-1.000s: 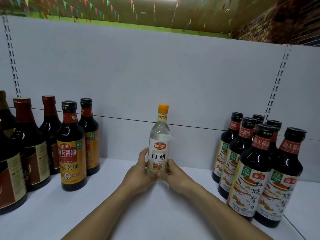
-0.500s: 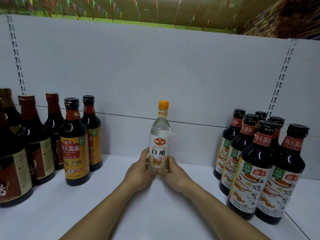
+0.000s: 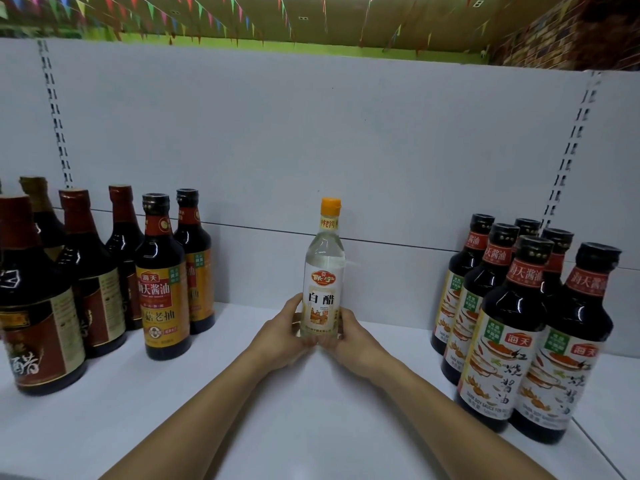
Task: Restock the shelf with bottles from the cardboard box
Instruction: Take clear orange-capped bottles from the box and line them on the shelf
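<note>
1. A clear vinegar bottle point(image 3: 323, 271) with an orange cap stands upright near the middle of the white shelf point(image 3: 311, 410), close to the back panel point(image 3: 311, 133).
2. The left hand point(image 3: 280, 336) wraps the bottle's lower left side, thumb lying up along the label edge.
3. The right hand point(image 3: 349, 336) clasps the lower right side, so both hands close around the base together.
4. I cannot tell whether the bottle's bottom touches the shelf; the fingers hide it.
5. To the left, well apart from it, stands a group of dark sauce bottles point(image 3: 162, 278) with red and yellow labels.
6. To the right, also well apart, is a cluster of dark soy sauce bottles point(image 3: 512, 323) with white labels.
7. Coloured bunting point(image 3: 207, 15) hangs overhead.
</note>
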Tool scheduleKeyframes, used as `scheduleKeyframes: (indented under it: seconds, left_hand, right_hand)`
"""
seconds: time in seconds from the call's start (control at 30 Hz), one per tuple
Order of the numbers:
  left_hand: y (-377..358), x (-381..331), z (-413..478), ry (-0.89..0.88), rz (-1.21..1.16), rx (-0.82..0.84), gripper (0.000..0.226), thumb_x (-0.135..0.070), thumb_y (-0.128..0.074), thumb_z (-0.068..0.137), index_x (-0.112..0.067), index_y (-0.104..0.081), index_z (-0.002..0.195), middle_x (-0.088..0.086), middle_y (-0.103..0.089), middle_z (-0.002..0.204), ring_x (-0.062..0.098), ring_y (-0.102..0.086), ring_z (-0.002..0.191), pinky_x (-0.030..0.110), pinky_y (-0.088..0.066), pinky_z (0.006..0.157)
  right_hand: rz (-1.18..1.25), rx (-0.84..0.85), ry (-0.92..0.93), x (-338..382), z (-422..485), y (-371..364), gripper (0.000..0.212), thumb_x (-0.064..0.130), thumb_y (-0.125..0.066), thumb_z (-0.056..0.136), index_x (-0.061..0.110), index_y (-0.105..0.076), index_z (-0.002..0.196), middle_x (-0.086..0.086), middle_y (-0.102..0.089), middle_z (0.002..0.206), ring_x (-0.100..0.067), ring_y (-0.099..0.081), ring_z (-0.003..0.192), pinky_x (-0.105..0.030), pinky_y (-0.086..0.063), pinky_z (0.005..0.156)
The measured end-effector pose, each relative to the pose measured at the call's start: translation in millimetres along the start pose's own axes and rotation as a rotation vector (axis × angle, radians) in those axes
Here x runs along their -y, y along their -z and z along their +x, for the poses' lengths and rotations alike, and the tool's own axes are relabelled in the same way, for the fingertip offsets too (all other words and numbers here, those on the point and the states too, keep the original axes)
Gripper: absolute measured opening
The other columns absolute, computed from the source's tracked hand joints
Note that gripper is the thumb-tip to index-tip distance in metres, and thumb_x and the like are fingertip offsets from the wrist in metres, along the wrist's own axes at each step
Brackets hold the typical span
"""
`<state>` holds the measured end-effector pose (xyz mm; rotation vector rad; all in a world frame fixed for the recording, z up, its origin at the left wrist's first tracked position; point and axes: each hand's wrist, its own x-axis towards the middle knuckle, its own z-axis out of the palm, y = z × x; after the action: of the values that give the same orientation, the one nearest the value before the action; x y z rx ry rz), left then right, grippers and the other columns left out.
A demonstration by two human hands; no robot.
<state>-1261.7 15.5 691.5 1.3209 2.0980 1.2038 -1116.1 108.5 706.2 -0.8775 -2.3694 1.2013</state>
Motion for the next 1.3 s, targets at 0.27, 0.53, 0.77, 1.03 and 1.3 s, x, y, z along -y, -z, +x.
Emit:
scheduleKeyframes:
  seconds: [0.27, 0.53, 0.77, 1.03, 1.3]
  left_hand:
    - [0.8, -15.9, -6.0, 0.061, -0.112, 0.012, 0.076, -0.018, -0.070, 0.096, -0.037, -0.028, 0.157, -0.001, -0.058, 0.145, 0.018, -0.064, 0.116, 0.042, -0.054, 0.103]
    - [-4.6, -38.1, -18.9, 0.130, -0.055, -0.076, 0.091, -0.024, -0.068, 0.098, -0.032, -0.007, 0.164, 0.004, -0.033, 0.165, 0.032, -0.045, 0.145, 0.053, -0.044, 0.114]
    - [-0.4, -64.3, -59.0, 0.048, 0.009, -0.307, 0.092, -0.039, -0.066, 0.098, -0.033, -0.003, 0.164, 0.003, -0.021, 0.170, 0.025, -0.032, 0.152, 0.041, -0.034, 0.117]
    - [37.1, -84.5, -149.8, 0.005, 0.018, -0.626, 0.075, -0.039, -0.064, 0.099, -0.033, -0.021, 0.161, -0.003, -0.035, 0.162, 0.014, -0.042, 0.142, 0.037, -0.041, 0.113]
    - [80.1, -69.4, -272.3, 0.117, 0.083, -0.938, 0.058, -0.033, -0.064, 0.099, -0.033, -0.039, 0.152, -0.015, -0.053, 0.139, 0.003, -0.051, 0.127, 0.028, -0.044, 0.105]
  right_hand:
    - [-0.034, 0.034, -0.005, 12.1, -19.2, 15.5, 0.067, 0.029, -0.057, 0.102, 0.018, -0.019, 0.157, 0.001, -0.041, 0.155, -0.021, -0.042, 0.142, -0.023, -0.035, 0.096]
    - [-0.107, 0.072, 0.044, 7.2, -36.1, 29.9, 0.072, 0.032, -0.057, 0.102, 0.022, -0.014, 0.159, 0.002, -0.036, 0.160, -0.022, -0.043, 0.142, -0.028, -0.040, 0.100]
    - [-0.109, -0.146, 0.344, 31.2, -49.1, 24.5, 0.058, 0.031, -0.057, 0.101, 0.026, -0.034, 0.153, 0.006, -0.046, 0.150, -0.014, -0.042, 0.139, -0.029, -0.039, 0.110]
    - [0.018, -0.075, 0.584, 92.3, -75.4, -5.9, 0.051, 0.029, -0.058, 0.100, 0.031, -0.041, 0.148, 0.011, -0.048, 0.147, -0.007, -0.044, 0.135, -0.035, -0.040, 0.113]
    - [0.080, 0.233, 0.793, 164.4, -133.3, -83.7, 0.046, 0.027, -0.059, 0.097, 0.031, -0.050, 0.141, 0.014, -0.055, 0.139, -0.006, -0.049, 0.131, -0.034, -0.046, 0.108]
